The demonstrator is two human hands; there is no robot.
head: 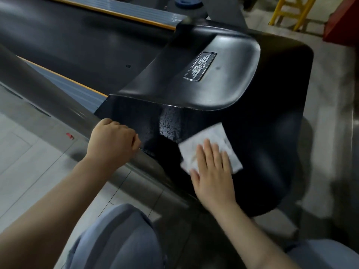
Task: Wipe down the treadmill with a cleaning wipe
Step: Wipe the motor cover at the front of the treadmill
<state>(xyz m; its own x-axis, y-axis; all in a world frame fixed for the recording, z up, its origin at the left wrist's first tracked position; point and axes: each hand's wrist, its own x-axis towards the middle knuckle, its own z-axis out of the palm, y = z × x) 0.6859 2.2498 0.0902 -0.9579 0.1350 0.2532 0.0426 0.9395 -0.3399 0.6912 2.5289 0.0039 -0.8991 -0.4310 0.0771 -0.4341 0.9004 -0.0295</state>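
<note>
Right hand (212,174) flat on a white, square, damp-looking cleaning wipe (211,147), fingers straight and spread, pressing it onto the glossy black plastic motor cover of the treadmill (272,113). Wipe sitting on the near part of that cover, just below the raised matte black hump with the silver winged badge (200,66), partly hidden under the fingers and a bit blurred at the edges. Patch of wet streaks and droplets (167,123) on the shiny surface just to the left of the wipe. Left hand (111,141) curled over the dark grey rounded side rail (58,107) at the cover's near-left edge, fingers bent round the rim, thumb tucked so can't really tell how tight. Black running belt (68,45) stretching away up-left, with grey ribbed side strips edged in orange (64,82). Light blue-grey trousered knees (120,235) at the bottom, pale tiled floor (25,162) on the left, yellow metal frame (291,10) way off top right.
</note>
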